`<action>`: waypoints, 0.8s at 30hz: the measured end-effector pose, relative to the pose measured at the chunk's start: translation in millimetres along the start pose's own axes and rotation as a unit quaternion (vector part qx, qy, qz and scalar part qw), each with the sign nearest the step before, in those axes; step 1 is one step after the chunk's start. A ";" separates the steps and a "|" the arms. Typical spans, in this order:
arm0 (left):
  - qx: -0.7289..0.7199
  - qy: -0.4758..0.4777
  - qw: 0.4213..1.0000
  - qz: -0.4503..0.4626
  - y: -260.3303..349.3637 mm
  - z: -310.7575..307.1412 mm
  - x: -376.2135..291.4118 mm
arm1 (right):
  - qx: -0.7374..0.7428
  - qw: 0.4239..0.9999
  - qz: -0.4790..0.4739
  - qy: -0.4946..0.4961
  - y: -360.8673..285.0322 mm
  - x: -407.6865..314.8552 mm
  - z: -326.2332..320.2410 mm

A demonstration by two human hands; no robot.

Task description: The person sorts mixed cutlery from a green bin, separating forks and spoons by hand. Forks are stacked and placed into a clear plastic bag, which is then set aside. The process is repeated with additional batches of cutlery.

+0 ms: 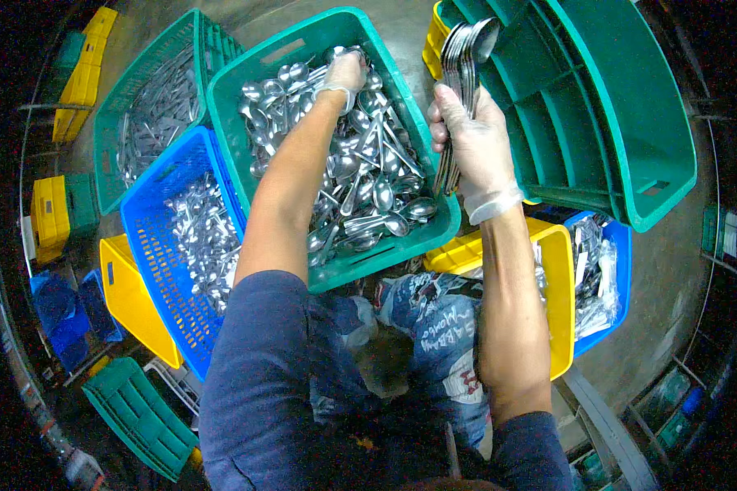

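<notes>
My right hand [476, 138], in a clear disposable glove, is closed round a stack of metal spoons [460, 67] with their bowls pointing up, held over the right rim of a green plastic crate [445, 215]. Inside that crate lies a jumbled heap of loose metal spoons [368, 166]. My left hand [345, 72], gloved too, reaches into the far part of the heap and touches spoons there; its fingertips are partly hidden, so its grip does not show.
A blue perforated basket [153, 258] of small cutlery and a green crate [107, 153] of cutlery stand left. Tipped green crates [645, 123] rise at right. Below them are a yellow crate [562, 294] and a blue bin [623, 276] with wrapped cutlery. Another yellow crate [132, 301] stands lower left.
</notes>
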State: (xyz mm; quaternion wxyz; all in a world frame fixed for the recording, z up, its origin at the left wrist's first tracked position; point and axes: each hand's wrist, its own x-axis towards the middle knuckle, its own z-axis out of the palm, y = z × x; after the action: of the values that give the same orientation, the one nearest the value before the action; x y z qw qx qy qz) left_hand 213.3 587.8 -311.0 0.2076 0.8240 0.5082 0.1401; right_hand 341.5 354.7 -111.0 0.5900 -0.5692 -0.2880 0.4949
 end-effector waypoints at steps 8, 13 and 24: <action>0.003 0.123 0.964 0.236 98.7 -206.9 -49.5 | -0.098 0.995 -0.020 -0.006 13.4 2.7 2.5; -0.106 -0.015 0.985 0.134 170.4 -255.4 -84.9 | -0.144 0.980 -0.116 -0.070 29.3 11.3 7.2; -0.019 -0.266 0.949 -0.169 13.3 -46.6 -182.0 | 0.122 0.983 0.124 -0.064 -1.6 0.9 -0.6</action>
State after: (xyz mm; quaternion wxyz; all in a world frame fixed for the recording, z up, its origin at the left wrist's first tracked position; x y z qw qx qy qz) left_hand 122.3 428.8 -267.4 0.3712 0.7291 0.5639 -0.1120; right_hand 342.7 355.6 -109.7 0.5696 -0.4910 -0.1899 0.6311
